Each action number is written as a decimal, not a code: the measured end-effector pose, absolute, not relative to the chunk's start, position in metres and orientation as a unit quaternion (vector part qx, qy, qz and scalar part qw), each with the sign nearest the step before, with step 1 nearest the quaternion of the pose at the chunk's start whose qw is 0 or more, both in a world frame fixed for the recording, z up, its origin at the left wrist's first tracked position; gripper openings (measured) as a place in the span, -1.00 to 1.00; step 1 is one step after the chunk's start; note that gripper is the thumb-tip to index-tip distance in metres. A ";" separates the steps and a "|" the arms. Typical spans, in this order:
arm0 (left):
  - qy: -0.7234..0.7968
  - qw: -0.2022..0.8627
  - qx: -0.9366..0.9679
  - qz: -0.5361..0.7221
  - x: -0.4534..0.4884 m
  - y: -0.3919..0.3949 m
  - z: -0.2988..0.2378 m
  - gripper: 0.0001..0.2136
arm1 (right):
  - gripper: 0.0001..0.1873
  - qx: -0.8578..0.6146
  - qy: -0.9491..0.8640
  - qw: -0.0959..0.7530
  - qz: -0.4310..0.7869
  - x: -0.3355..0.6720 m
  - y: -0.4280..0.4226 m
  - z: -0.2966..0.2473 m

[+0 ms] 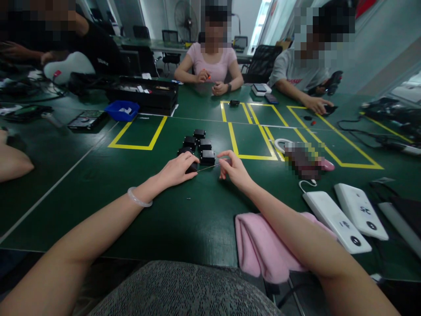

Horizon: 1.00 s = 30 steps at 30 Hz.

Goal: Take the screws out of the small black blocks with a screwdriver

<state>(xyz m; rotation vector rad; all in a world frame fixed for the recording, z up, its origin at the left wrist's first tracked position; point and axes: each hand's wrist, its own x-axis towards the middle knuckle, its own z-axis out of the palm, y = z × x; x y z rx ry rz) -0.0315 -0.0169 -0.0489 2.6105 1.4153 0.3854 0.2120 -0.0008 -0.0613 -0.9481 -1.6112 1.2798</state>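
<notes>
Hands, two, set apart from each other over a green surface (164,228). Left hand (174,169): thumb and fingers closed about a black block (193,167), which sits on the surface just in front of us; a pale bracelet (140,197) rings the wrist. Right hand (235,169): fingers closed at the rear end of a thin screwdriver (208,167), its shaft pointing toward the block; we cannot tell whether the tip touches.

Black blocks, several more (207,156), small, grouped just beyond the left hand, one partly hidden by it. Screw (188,199), one, small, lying loose nearer to us.

Containers, two, at far left. Blue tray (113,115), shallow: holds white pieces (125,109), too small for us to identify. Black box (158,105), long, open-topped, just behind the tray: we see pale scraps (143,89) inside; the deeper contents are hidden.

At our right: pink cloth (256,245), folded, under the right forearm; white power packs, two (335,219), side by side. Yellow tape (131,147) marks rectangles on the surface.

Opposite us, a person in pink (212,61) holds a small orange item (208,77).
</notes>
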 end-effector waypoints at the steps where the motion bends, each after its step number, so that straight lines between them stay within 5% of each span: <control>1: 0.472 0.075 0.869 0.127 -0.031 -0.017 -0.048 -0.66 | -0.73 -0.375 -0.645 0.425 0.513 0.212 -0.001 -0.061; 30: 0.474 0.079 0.869 0.120 -0.031 -0.017 -0.047 -0.66 | -0.73 -0.393 -0.620 0.410 0.541 0.213 -0.002 -0.060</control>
